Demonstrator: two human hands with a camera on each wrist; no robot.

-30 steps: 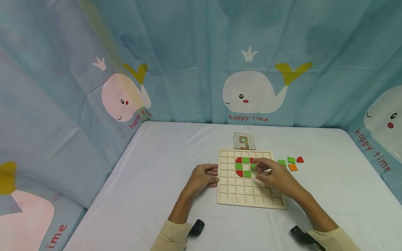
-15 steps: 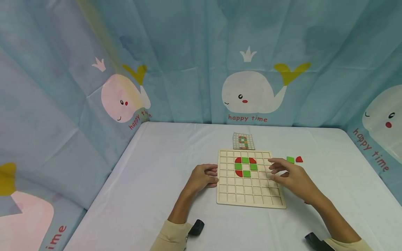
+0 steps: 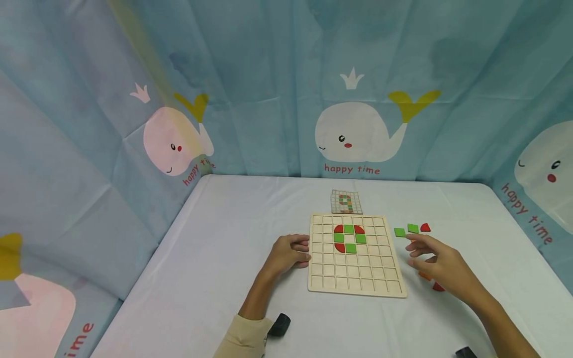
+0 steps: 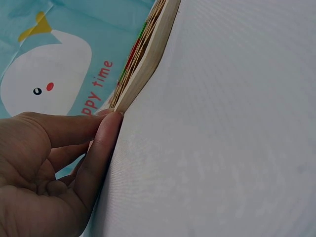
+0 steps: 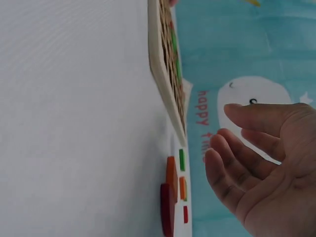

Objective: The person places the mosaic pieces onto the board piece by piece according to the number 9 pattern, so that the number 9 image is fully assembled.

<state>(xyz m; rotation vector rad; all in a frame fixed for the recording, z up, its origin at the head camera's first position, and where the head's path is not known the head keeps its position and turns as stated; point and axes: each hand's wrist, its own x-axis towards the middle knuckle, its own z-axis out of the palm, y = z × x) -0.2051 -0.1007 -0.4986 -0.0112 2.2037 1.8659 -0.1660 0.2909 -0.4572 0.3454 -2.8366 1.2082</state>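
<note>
A square wooden grid board [image 3: 358, 271] lies on the table, with several red and green pieces set in a ring in its upper cells. My left hand [image 3: 291, 254] rests beside the board, its thumb and fingertips touching the left edge. In the left wrist view the thumb [image 4: 101, 143] meets that edge. To the right of the board, my right hand [image 3: 440, 263] hovers over loose pieces, fingers loosely bent and holding nothing. Near it lie two green squares [image 3: 400, 232], a red rounded piece [image 3: 425, 227], an orange piece [image 3: 424, 276] and another red piece [image 3: 438, 287]; the hand covers some.
Behind the board lies a small pattern card [image 3: 346, 202] showing a coloured grid. The white-covered table [image 3: 237, 219] meets a blue whale-print curtain [image 3: 264, 134] at its back and sides.
My right hand has moved right, off the board and over the loose pieces. The red piece at the ring's upper right shows fully now. My left hand keeps its place.
</note>
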